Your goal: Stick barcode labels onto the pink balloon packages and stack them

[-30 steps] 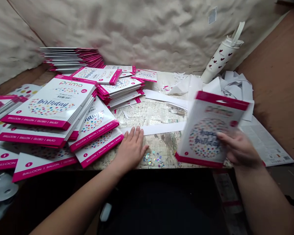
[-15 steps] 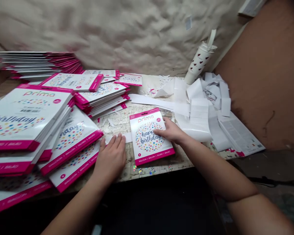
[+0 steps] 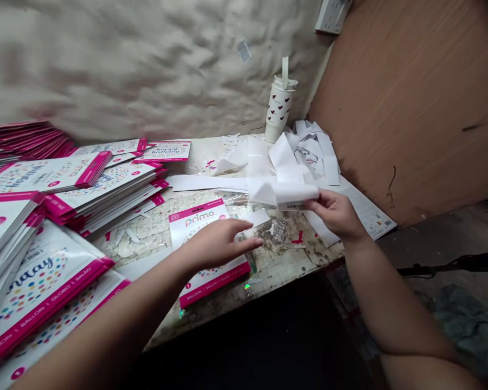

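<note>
My right hand (image 3: 336,214) pinches the edge of a white sticker strip (image 3: 296,192), which bends up off the table; printed barcode marks show near the fingers. My left hand (image 3: 217,244) reaches over a flat balloon packet (image 3: 215,284), thumb and fingers apart and nothing between them. The packet is white with pink bands, reads "prima" at its top, and lies face up; my hand and forearm hide its middle. A small piece of white paper (image 3: 260,219) lies just beyond my left fingertips.
Stacks of similar balloon packets (image 3: 57,284) crowd the left side. A white tumbler with hearts (image 3: 279,108) stands at the back beside crumpled white strips (image 3: 317,154). A printed sheet (image 3: 368,211) lies at the right edge, near the brown board (image 3: 410,108).
My right hand has let go of the balloon packet, moved right and taken hold of the sticker strip. My left hand has lifted and moved right over the packet. The view has turned right.
</note>
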`<control>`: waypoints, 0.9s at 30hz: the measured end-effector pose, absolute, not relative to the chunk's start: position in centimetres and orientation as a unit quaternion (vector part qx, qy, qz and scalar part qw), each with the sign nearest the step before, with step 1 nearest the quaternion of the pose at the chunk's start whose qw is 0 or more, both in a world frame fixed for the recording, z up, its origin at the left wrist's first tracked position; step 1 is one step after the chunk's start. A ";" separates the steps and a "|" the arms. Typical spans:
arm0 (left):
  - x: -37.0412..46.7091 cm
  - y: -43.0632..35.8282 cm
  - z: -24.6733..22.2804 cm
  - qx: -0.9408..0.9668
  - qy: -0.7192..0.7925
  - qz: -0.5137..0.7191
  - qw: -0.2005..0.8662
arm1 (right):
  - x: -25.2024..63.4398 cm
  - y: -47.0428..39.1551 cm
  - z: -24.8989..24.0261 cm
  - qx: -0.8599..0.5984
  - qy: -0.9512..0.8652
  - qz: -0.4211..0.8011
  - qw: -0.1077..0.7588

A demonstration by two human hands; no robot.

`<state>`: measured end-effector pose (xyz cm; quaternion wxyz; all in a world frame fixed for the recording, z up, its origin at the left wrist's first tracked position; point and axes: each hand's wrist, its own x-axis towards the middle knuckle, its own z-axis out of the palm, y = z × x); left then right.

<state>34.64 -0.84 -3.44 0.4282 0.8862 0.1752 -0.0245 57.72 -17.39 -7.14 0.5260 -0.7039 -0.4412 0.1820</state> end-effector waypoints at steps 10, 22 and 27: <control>47.5 0.1 -3.9 0.497 0.157 0.089 0.849 | 58.9 -15.0 -5.6 -0.608 -0.504 0.137 0.598; 48.2 -1.1 -3.4 0.459 0.237 0.094 0.851 | 58.9 -17.0 -4.9 -0.607 -0.628 -0.245 0.421; 48.5 -1.2 -3.6 0.480 0.240 0.099 0.838 | 58.5 -17.3 -4.7 -0.632 -0.614 -0.285 0.377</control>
